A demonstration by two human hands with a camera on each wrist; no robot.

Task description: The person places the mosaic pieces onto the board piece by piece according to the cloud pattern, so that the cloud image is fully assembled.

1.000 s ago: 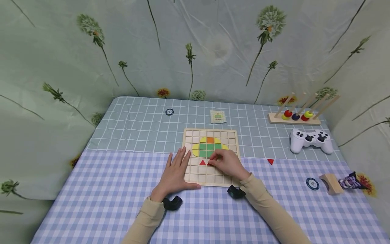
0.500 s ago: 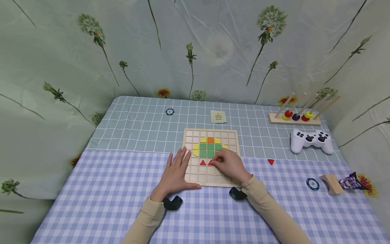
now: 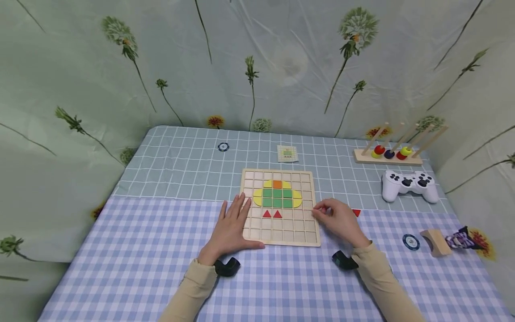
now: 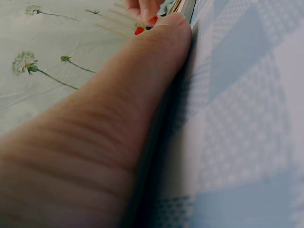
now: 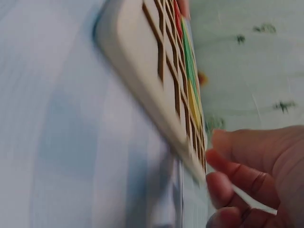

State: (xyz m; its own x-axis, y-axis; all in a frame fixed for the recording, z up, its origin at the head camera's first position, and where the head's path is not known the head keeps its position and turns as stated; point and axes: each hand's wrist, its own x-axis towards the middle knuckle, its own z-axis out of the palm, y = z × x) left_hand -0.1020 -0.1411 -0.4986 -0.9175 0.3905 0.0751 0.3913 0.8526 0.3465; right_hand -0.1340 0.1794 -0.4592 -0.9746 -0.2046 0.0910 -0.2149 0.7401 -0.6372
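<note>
A wooden grid board [image 3: 301, 232] lies on the table. On it is a figure of green squares [image 3: 277, 194], yellow rounded pieces [image 3: 257, 198] and an orange square [image 3: 277, 184]. Below that figure stand two red triangles [image 3: 267, 214]. My left hand [image 3: 229, 230] rests with spread fingers over the board's left edge, thumb along its front. Just off the right edge hovers my right hand [image 3: 339, 220], fingers loosely curled; the right wrist view shows nothing between its thumb [image 5: 242, 147] and fingers. Another red triangle [image 3: 356, 212] lies right of that hand, partly covered.
Behind the board lies a small pattern card [image 3: 287, 154]. One poker chip [image 3: 223, 147] is at the back left, another [image 3: 411, 242] at right. A peg rack with beads [image 3: 388, 158], game controller [image 3: 409, 184], wooden arch block [image 3: 437, 243] and purple packet [image 3: 462, 239] occupy the right side.
My right hand has let go of the second red triangle, which stays on the board, and has moved right past the board's edge. The left hand has not moved.
</note>
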